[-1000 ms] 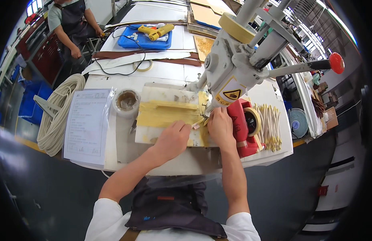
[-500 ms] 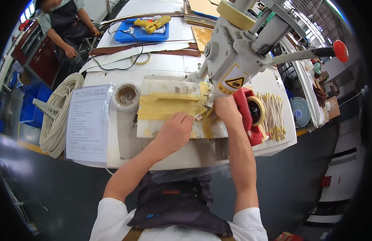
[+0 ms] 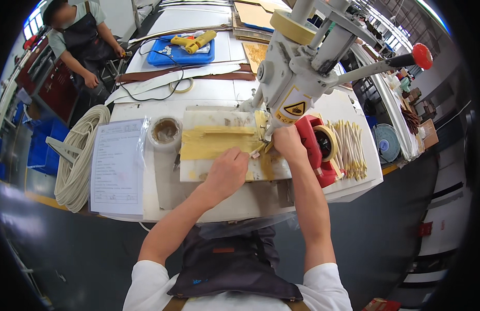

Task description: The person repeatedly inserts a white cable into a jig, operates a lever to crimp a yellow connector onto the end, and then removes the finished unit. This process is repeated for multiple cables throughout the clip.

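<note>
My left hand (image 3: 228, 170) is closed over the front of a white board (image 3: 198, 173), its fingertips pinching a short pale cord piece (image 3: 256, 153) with yellow on it. Beyond the fingers, yellow tape strips (image 3: 198, 150) cover much of the board. My right hand (image 3: 289, 142) is closed just under the head of a grey hand press (image 3: 286, 78), by the board's right side. Its fingers are bunched together, and whatever they hold is hidden. Between the two hands, the cord piece points toward the small metal parts (image 3: 266, 136) below the press head.
Right of my right hand stand a red tape dispenser (image 3: 308, 136) and a bundle of white cords (image 3: 348, 147) with yellow ends. Leftward are a tape roll (image 3: 165, 132), a printed sheet (image 3: 118, 166) and a cord coil (image 3: 79, 160). A blue tray (image 3: 164, 56) sits farther back; a person (image 3: 81, 41) is at far left.
The whole view has shifted slightly. Both hands keep nearly the same places at the board, and the left fingers still pinch the cord piece.
</note>
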Available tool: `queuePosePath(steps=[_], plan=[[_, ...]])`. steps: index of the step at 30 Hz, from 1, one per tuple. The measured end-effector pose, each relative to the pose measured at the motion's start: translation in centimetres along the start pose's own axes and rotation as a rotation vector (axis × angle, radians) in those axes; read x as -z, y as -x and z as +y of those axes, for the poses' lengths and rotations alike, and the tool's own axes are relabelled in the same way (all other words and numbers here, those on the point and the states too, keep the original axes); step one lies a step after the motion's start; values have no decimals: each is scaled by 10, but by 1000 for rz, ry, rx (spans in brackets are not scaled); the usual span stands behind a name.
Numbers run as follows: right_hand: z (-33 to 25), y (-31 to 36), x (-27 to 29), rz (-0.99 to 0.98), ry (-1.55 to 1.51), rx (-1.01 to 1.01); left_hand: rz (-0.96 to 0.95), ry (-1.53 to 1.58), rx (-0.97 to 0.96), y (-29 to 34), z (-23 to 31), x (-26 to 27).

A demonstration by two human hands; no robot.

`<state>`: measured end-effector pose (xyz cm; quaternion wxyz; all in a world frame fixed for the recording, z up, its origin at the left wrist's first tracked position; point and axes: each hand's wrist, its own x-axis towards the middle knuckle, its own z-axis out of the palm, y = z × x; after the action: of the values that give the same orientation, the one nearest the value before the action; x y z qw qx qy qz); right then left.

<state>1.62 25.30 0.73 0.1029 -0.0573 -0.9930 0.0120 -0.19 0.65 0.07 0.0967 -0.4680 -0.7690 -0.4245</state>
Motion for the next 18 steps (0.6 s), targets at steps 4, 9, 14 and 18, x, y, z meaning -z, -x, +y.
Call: queuePosePath(steps=[4,9,14,18], plan=[[-2,2,-1,-74,-32,-94,9,26,7,-1,1,0],[-13,4,8,-52,-8,-160,40,65,27,-2,0,-2],[-19,8,15,4,119,-25,87,49,-22,2,-7,-8],[-14,9,4,46,-27,-96,80,102,4,0,2,-3]])
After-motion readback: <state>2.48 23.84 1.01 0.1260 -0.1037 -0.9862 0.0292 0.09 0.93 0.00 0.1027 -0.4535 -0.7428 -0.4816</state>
